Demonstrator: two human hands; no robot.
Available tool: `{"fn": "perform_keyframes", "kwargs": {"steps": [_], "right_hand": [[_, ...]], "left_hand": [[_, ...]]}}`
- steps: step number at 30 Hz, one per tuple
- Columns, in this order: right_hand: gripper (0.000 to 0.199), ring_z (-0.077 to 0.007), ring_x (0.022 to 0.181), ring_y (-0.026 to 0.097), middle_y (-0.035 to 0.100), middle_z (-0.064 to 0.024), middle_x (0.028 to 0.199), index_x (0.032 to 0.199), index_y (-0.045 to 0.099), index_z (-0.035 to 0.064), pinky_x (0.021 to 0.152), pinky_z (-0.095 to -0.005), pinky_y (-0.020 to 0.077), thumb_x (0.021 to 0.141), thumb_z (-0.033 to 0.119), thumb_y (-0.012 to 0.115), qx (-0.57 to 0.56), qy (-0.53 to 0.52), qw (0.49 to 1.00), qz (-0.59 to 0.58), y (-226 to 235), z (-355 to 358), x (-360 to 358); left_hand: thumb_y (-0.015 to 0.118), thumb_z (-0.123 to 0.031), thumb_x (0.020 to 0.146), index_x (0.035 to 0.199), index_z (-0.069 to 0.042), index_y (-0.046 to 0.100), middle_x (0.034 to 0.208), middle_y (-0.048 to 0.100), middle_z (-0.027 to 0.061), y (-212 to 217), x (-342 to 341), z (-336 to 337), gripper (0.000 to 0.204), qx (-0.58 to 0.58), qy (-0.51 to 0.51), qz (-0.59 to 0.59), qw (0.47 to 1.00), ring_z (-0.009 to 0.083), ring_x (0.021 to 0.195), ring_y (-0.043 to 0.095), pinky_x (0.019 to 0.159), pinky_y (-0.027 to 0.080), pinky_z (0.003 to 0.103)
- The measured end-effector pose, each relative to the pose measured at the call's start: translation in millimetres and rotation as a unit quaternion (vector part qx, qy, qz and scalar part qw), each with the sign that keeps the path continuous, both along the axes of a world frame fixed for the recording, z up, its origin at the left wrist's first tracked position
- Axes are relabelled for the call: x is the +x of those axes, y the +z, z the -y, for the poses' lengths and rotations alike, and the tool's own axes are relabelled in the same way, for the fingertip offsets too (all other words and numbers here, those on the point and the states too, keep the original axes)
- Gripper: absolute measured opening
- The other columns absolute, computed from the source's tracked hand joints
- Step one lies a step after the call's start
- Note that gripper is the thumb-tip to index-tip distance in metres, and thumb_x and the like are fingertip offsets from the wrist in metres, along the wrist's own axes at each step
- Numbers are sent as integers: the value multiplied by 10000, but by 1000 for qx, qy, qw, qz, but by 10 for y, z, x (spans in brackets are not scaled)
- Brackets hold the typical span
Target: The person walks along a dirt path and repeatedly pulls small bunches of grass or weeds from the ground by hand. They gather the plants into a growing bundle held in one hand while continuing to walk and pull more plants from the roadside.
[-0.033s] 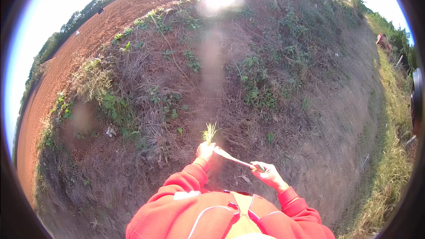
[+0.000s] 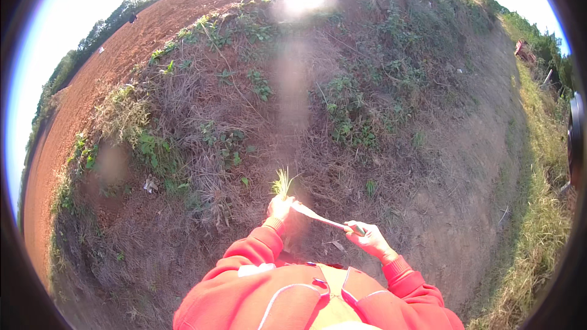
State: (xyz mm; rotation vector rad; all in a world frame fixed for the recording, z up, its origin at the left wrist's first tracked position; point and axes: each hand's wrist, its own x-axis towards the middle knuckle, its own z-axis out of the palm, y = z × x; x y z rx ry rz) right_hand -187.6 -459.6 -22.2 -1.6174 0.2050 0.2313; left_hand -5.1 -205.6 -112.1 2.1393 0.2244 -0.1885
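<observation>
My left hand [image 2: 280, 208] is closed around a small tuft of green grass [image 2: 282, 182], whose blades fan out above the fist. My right hand [image 2: 370, 241] grips the dark green handle of a long, slim sickle-like tool [image 2: 324, 219]. Its pale, widening end reaches across to the left hand and lies close against its side. Glare hides the exact shape of that end, and I cannot tell if it touches the grass stems. Both hands are held out in front of my red jacket [image 2: 263, 296].
A steep bank [image 2: 287, 128] of dry grass and weeds rises ahead. A white scrap [image 2: 150, 184] lies on it at the left. Ploughed red soil [image 2: 79, 110] stretches beyond, a dirt strip [image 2: 471, 189] and yellowish grass [image 2: 538, 232] run along the right.
The scene has shifted slightly to the left in the picture. My left hand with the grass sits a little further left; both grips are the same.
</observation>
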Motion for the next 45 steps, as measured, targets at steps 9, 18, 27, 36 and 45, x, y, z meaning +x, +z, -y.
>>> {"fn": "perform_keyframes", "kwargs": {"steps": [9,18,27,36,45], "right_hand": [[335,-48,890,535,641,9,968,1122,608,56,807,-227,441,813,174,654,-62,-32,997,19,-11,233,-61],[369,-67,872,585,675,-30,964,1114,612,89,789,-259,466,787,248,672,-134,-93,986,27,57,359,74],[317,-53,838,569,667,-23,927,1085,606,15,770,-235,478,780,77,670,-94,-180,979,25,57,847,-66],[307,-49,841,553,651,-4,898,1077,612,24,776,-225,458,798,135,676,-89,-241,966,43,104,2381,-341],[323,-32,773,511,616,27,899,1116,594,18,706,-199,436,814,112,660,-44,-284,958,21,48,3193,-623]], "left_hand": [[746,-221,700,896,-7,643,782,648,60,-12,169,561,308,-15,-213,-10,977,123,696,582,654,461,284],[691,-363,670,914,-83,668,844,665,124,82,626,986,372,105,-323,7,940,263,817,637,739,476,355],[628,-353,771,841,-96,669,771,658,117,106,703,1835,270,154,-368,10,917,272,733,639,667,481,366],[635,-395,794,892,-48,657,770,651,127,179,466,3347,362,-5,-290,-6,957,247,708,615,677,455,361],[641,-124,811,861,-16,648,756,610,-6,45,310,4560,120,-253,-282,-104,919,63,670,503,606,413,243]]}}
